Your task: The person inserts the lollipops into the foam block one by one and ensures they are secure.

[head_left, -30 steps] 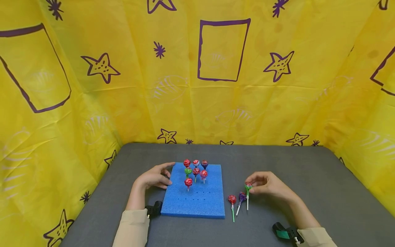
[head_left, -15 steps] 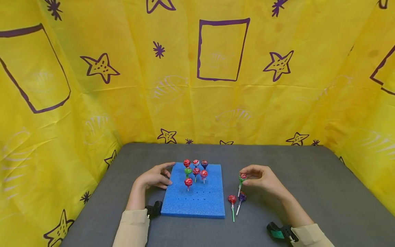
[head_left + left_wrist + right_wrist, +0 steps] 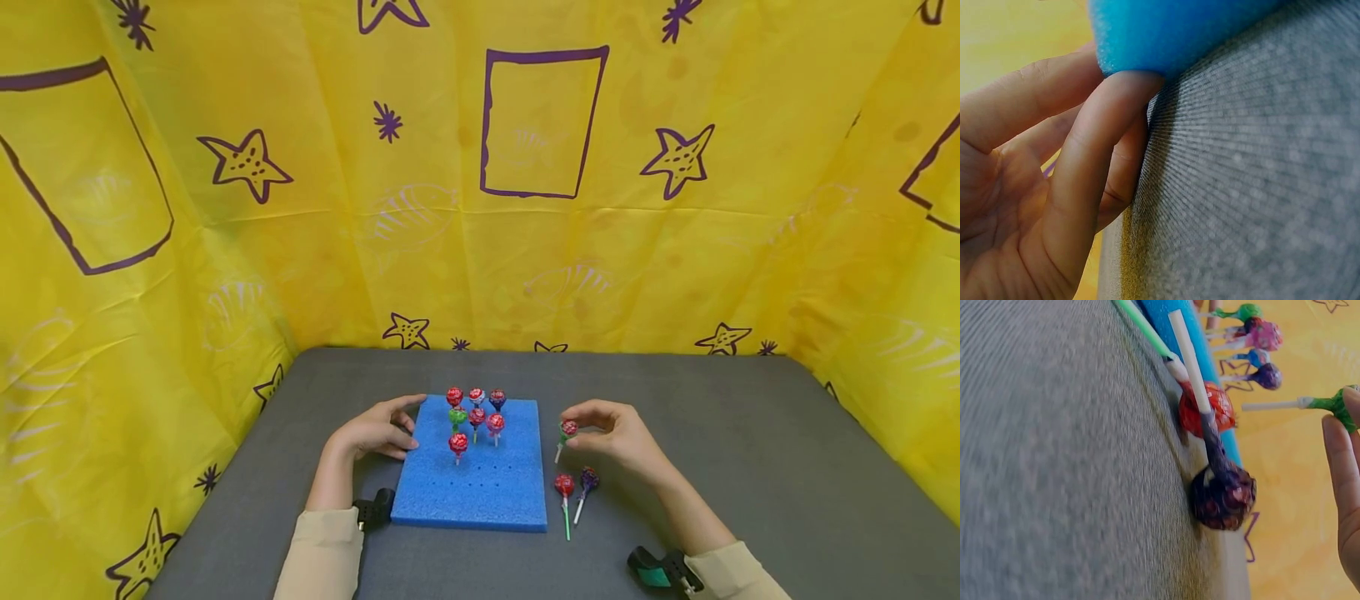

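From the head view, the right hand (image 3: 611, 437) pinches a green-wrapped lollipop with a white stick (image 3: 566, 433) by its head, the stick pointing down. It is held in the air, just right of the flat blue foam board with small holes (image 3: 480, 487). One second ago this lollipop was nearer and more to the right, at the two lollipops that lie on the grey worktop (image 3: 750, 433); now it has been lifted and carried left toward the board. I judge that the picking up is done and the placing into a hole is the step in hand. The left hand (image 3: 375, 432) has not moved: it rests at the far left edge of the board with relaxed fingers and holds nothing. Seven lollipops (image 3: 476, 410) stand upright in the far part of the board, and the near rows of holes are free. A red lollipop on a green stick (image 3: 564, 492) and a purple lollipop on a white stick (image 3: 587, 485) lie on the worktop just right of the board.

In the left wrist view, the fingers (image 3: 1091, 169) of the left hand touch the corner of the blue foam board (image 3: 1172, 31) from the side and press lightly on it.

In the right wrist view, the green lollipop (image 3: 1322, 403) is at the fingertips (image 3: 1344, 462), above the purple lollipop (image 3: 1222, 494) and the red one (image 3: 1207, 409).
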Available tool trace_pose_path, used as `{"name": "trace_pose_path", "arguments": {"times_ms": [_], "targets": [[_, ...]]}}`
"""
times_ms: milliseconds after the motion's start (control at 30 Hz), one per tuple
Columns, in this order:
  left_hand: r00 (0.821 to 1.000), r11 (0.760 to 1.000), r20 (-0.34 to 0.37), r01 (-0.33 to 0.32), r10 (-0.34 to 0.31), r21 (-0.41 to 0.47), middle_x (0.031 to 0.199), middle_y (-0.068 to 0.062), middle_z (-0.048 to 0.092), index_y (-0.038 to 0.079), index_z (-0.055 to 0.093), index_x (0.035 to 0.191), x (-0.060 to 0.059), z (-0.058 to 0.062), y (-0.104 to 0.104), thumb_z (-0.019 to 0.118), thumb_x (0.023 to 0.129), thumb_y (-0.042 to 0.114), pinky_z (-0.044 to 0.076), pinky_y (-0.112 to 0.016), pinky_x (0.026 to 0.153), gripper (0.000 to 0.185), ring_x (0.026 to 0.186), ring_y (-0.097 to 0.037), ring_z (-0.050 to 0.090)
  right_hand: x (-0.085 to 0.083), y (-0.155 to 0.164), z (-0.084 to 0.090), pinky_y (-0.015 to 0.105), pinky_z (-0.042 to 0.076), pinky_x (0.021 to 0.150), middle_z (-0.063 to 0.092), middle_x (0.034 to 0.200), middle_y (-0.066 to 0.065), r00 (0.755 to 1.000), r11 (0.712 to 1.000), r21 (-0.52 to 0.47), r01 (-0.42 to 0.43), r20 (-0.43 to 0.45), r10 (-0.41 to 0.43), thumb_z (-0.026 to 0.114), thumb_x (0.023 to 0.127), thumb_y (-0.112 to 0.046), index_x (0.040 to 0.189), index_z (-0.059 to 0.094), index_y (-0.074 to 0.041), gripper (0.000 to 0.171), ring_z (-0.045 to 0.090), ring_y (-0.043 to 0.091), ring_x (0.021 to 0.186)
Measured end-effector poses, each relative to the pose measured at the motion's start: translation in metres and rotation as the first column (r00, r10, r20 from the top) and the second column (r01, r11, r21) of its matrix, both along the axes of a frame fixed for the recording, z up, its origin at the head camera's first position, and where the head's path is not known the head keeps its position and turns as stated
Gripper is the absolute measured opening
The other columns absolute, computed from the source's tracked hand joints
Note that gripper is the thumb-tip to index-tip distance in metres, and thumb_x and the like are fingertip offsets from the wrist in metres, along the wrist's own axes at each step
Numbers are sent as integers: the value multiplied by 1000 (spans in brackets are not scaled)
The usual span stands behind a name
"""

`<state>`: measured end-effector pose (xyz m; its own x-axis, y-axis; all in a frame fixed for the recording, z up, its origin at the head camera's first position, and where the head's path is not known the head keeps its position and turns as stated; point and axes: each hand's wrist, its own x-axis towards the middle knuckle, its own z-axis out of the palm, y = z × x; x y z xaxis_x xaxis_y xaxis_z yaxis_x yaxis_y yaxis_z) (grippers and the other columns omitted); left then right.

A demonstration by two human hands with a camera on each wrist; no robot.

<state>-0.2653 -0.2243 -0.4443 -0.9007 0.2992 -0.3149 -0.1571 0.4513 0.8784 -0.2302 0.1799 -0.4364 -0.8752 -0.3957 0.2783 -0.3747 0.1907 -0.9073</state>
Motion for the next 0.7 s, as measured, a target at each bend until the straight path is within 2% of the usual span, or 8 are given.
{"name": "trace_pose_path", "arguments": {"times_ms": [267,333,533,700], "targets": [[1000,1000,10,-18,18,-6,97,-12,53,12,37,151,-1,0,1,74,82,-1,62,-32,64,80,73,-17,62,-1,-14,2,22,59,81,75,105,0,1000,1000,-13,14,-1,-14,79,80,-7,110,70,1,32,68,3,95],[1000,1000,12,-20,20,-6,97,-12,53,12,37,151,-1,0,1,74,82,-1,62,-32,64,80,74,-17,62,-1,-19,3,22,58,81,74,104,-1,1000,1000,-24,5,-5,-5,79,80,-6,110,70,1,32,68,3,95],[1000,1000,9,-17,17,-9,96,-11,53,12,37,151,-1,1,1,74,81,-1,62,-31,64,80,73,-17,62,-1,-34,7,23,59,80,72,102,-15,1000,999,-40,-4,11,5,79,80,-6,110,71,-1,32,67,3,95],[1000,1000,13,-18,18,-15,97,-11,53,12,37,152,-1,1,1,75,82,1,62,-31,64,80,73,-17,62,-2,-46,11,25,60,80,73,103,-11,999,997,-66,-31,22,32,79,81,-8,110,71,0,32,68,4,96]]}}
